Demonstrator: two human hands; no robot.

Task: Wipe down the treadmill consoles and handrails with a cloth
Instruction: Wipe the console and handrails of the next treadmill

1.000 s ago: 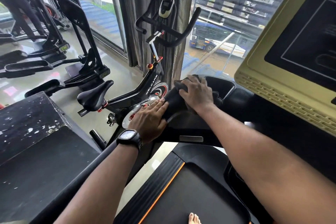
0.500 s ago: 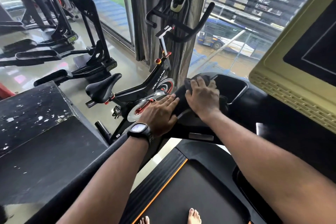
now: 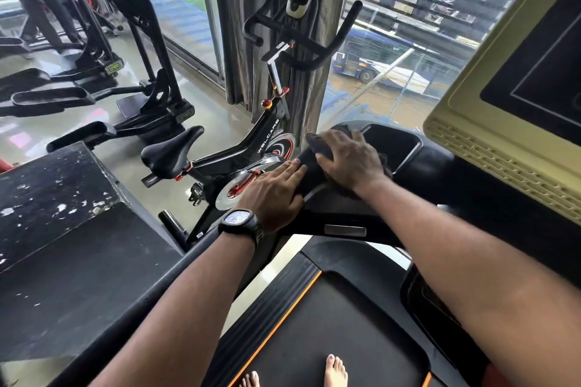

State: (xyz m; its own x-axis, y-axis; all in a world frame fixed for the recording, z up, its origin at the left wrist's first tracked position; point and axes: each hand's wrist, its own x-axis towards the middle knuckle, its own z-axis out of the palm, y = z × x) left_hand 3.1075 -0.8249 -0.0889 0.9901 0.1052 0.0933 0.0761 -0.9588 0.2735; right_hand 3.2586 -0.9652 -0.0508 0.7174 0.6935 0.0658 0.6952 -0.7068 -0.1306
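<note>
Handrail (image 3: 310,171): long axis runs away, toward upper right.
Right hand (image 3: 350,160): flat, pressing cloth (image 3: 318,143) onto it.
Left hand (image 3: 273,192): flat on handrail.

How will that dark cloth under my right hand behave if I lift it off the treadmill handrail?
Probably floppy: the cloth bunches and follows the curve of the handrail under the right hand. Likely light, since it sits thin beneath the palm. It may slide easily on the smooth black rail, so pinch it rather than push.
</note>
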